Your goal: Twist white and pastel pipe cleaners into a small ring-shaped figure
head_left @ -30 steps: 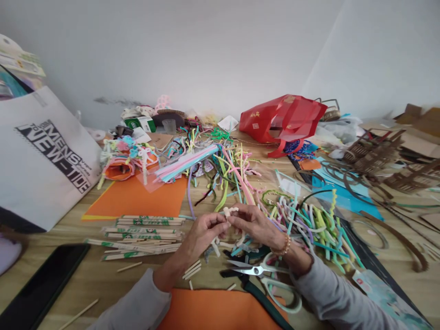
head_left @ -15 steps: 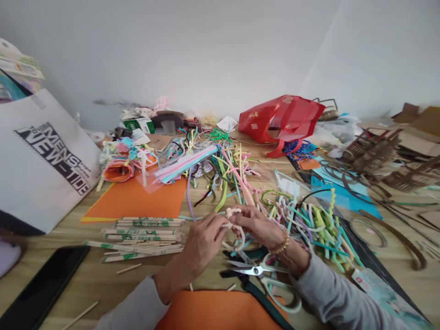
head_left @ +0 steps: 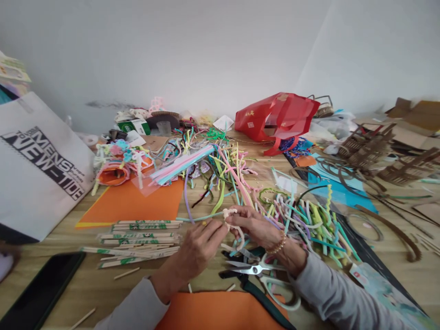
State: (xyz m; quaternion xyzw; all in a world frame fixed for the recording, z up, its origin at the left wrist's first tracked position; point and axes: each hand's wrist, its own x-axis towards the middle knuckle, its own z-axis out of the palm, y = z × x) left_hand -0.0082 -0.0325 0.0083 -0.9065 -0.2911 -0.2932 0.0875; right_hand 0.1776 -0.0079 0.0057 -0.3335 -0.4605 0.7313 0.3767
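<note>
Fuzzy pipe cleaner [head_left: 242,239]; shiny metal scissor blades [head_left: 250,269]

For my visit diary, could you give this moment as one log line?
right hand: pinching cream fuzzy piece; left hand: at same piece, grip hidden; scissors: unheld, near right hand

Over the desk [head_left: 103,288], a pipe-cleaner piece [head_left: 230,212] is between the left hand [head_left: 199,247] and right hand [head_left: 256,224]. Scissors [head_left: 255,270] lie on the near side of the right hand, a paper sheet [head_left: 209,309] to their near left. Chopsticks [head_left: 144,238] lie left of the left hand; the phone [head_left: 41,288] is farther left and nearer, a carrier bag [head_left: 68,142] behind it. A pipe-cleaner heap [head_left: 319,222] lies right, baskets [head_left: 367,146] beyond, a gift bag [head_left: 252,120] at the back.
</note>
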